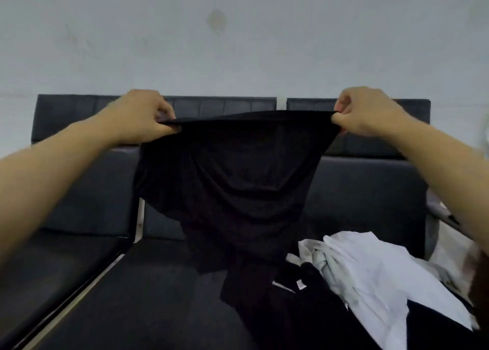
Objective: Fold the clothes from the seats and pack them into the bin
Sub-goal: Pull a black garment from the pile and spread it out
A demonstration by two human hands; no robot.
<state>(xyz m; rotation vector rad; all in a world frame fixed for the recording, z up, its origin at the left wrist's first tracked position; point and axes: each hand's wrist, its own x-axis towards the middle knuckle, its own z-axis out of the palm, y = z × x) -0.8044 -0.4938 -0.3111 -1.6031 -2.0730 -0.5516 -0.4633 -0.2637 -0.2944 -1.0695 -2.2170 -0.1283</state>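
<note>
Left hand (144, 116): raised at arm's length, fingers curled, thumb and fingers pinched on one end of a dark cloth (227, 180) edge. Left forearm: bare, ran up from the lower left corner. Right hand (367, 112): raised level with the left, well apart from it, fingers curled, pinched on the other end. Right forearm: bare, ran in from the right edge.

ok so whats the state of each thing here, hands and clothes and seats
left hand: pinches one top corner of the black garment
right hand: pinches the other corner
black cloth garment: held up, spread, hanging unfolded
white crumpled garment: lying unfolded on the seat
black padded seats: bare at left
</note>
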